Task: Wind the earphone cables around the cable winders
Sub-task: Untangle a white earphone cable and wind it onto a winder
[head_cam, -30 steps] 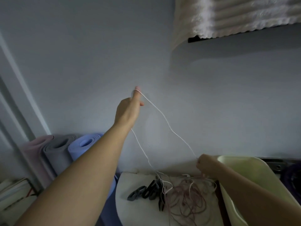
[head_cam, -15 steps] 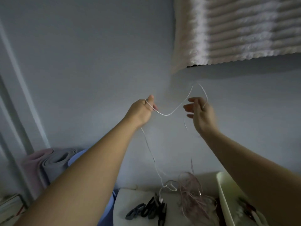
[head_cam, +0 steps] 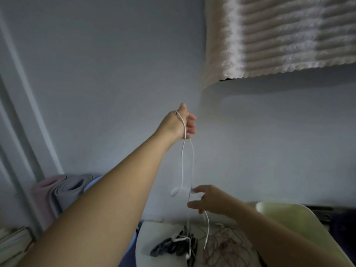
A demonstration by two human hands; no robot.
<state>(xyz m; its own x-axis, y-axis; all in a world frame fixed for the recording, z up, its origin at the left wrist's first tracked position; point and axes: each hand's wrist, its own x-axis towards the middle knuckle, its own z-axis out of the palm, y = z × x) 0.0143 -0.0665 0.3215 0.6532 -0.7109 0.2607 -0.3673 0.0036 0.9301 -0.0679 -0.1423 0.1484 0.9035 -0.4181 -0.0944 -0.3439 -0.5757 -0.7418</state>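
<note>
At the bottom centre of the frame a white surface [head_cam: 152,236] carries the loose things, and a pale green tub [head_cam: 289,214] sits at the lower right. A tangle of pink cable [head_cam: 229,245] lies on the surface, just left of the tub. Beside it lies a cluster of dark cable winders [head_cam: 169,247], none of them wound yet.

The left hand [head_cam: 176,125] is raised at mid-frame with its fingers [head_cam: 190,124] curled. The white earphone cable [head_cam: 182,160] is looped over it, so two strands hang down towards the surface. The right hand [head_cam: 213,201] is lower, right of centre, with its fingers [head_cam: 196,189] spread. One strand runs down between forefinger and thumb, but blur hides whether they touch it. An earbud [head_cam: 175,191] dangles on the other strand, just left of that hand.

The cable looks very light, thin and limp, so it will probably sag, swing and snag on the pink tangle. It seems best pinched on the cord itself, near an end, and kept lightly taut. Pulling on the earbud would likely strain its joint.
</note>
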